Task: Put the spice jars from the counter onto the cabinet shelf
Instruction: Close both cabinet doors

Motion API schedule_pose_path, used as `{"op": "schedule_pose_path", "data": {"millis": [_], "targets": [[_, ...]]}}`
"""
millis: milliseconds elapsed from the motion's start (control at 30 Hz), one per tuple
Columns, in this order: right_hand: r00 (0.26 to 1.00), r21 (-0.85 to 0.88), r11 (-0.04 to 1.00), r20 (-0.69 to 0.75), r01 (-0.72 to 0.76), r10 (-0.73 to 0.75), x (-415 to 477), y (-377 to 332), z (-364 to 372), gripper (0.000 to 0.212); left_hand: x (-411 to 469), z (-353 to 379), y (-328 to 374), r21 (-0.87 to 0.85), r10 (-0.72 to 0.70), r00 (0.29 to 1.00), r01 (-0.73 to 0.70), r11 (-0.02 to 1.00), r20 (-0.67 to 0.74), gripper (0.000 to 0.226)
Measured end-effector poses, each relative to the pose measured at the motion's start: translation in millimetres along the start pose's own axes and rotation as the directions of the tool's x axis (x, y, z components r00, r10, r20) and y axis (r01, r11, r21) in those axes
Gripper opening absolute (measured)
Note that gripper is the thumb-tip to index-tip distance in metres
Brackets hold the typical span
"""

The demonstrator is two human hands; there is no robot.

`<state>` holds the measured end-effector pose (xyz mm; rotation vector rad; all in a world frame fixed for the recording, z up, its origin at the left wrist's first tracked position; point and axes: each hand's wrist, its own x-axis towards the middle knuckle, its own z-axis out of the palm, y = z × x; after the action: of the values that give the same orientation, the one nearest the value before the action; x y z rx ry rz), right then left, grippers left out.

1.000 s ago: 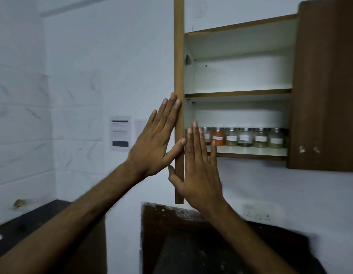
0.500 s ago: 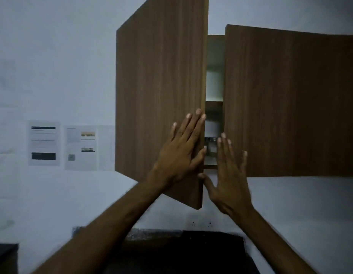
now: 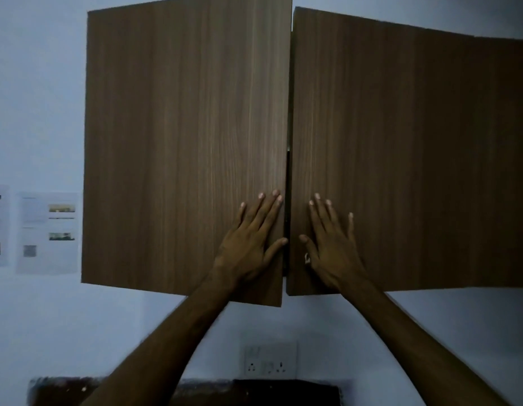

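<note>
The wall cabinet fills the upper view with two brown wood-grain doors. My left hand (image 3: 254, 238) lies flat on the left door (image 3: 181, 142), near its lower right corner. My right hand (image 3: 330, 244) presses flat on the right door (image 3: 400, 156), near its lower left corner. Both hands have spread fingers and hold nothing. Only a thin dark gap shows between the two doors. The shelf and the spice jars are hidden behind the doors.
A white wall socket plate (image 3: 270, 363) sits on the wall below the cabinet. Printed paper sheets (image 3: 47, 232) hang on the wall at the left. A dark counter edge (image 3: 254, 391) runs along the bottom.
The left door has swung from wide open to almost shut under my left hand. My right hand has moved onto the right door. The shelves and jars have gone out of sight.
</note>
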<state>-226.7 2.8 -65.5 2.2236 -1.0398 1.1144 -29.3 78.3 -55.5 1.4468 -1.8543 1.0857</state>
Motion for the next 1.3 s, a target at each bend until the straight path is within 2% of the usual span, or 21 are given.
{"op": "schedule_pose_path", "data": {"millis": [333, 733, 1100, 1300], "targets": [[0.998, 0.027, 1.0, -0.062, 0.002, 0.0, 31.6, 6.6, 58.6, 0.069, 29.2, 59.8, -18.2, 0.124, -0.062, 0.998, 0.058, 0.991, 0.029, 0.076], [0.997, -0.051, 0.998, -0.079, -0.028, 0.024, 47.6, 9.9, 91.9, 0.072, 35.1, 77.4, -23.3, 0.202, -0.064, 0.998, 0.066, 0.977, -0.015, 0.077], [0.999, -0.094, 0.996, -0.051, -0.008, 0.003, 44.4, 15.2, 80.6, 0.074, 33.3, 75.4, -17.4, 0.221, -0.126, 0.991, 0.116, 0.968, 0.033, 0.076], [0.999, -0.034, 0.999, -0.025, 0.027, -0.028, 42.2, 18.5, 71.8, 0.074, 21.4, 68.6, -15.4, 0.112, -0.176, 0.984, 0.171, 0.979, 0.03, 0.076]]}}
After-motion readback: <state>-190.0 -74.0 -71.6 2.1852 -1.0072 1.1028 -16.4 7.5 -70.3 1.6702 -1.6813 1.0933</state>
